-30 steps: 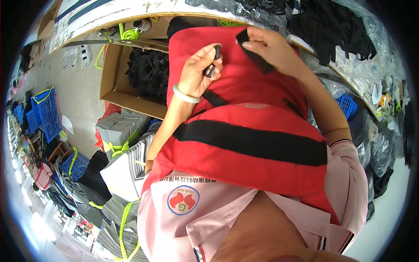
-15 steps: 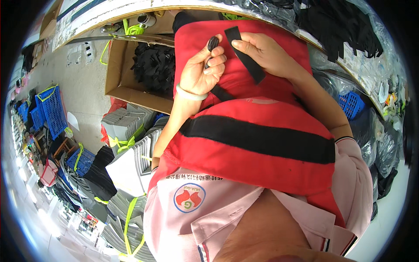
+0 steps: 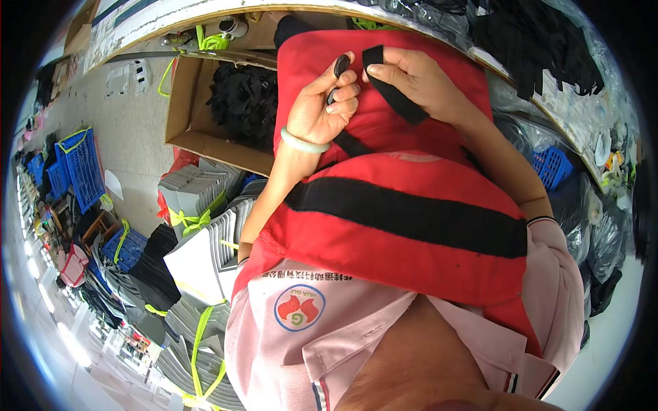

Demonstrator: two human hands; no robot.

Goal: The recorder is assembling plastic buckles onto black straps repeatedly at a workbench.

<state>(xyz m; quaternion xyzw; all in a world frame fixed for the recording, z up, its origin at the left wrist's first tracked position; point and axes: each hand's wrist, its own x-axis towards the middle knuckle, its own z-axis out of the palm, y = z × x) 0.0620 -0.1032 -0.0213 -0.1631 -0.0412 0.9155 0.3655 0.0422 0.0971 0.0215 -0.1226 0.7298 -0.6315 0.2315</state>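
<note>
Over the red apron on my lap, my left hand [image 3: 323, 108] is closed round a small glossy black piece [image 3: 341, 65]. Its rounded end sticks out past the thumb and another dark bit shows between the fingers; its kind I cannot make out. Just to the right, my right hand [image 3: 418, 81] pinches a short black webbing strip [image 3: 397, 96] between thumb and fingers. One end of the strip points up and the other hangs down over the apron [image 3: 473, 68]. A narrow gap separates the two hands.
Left of my lap stands a cardboard box [image 3: 186, 103] holding many black pieces [image 3: 240, 103]. Below it are stacks of grey sheets [image 3: 199, 192] tied with yellow-green bands. Ahead runs a table edge [image 3: 164, 35]; at right, black strips [image 3: 534, 55] hang over it. Blue crates [image 3: 82, 168] sit farther left.
Both hands have shifted slightly right. The strip's upper end now bends over more beside my right fingers, and its lower end has swung right.
</note>
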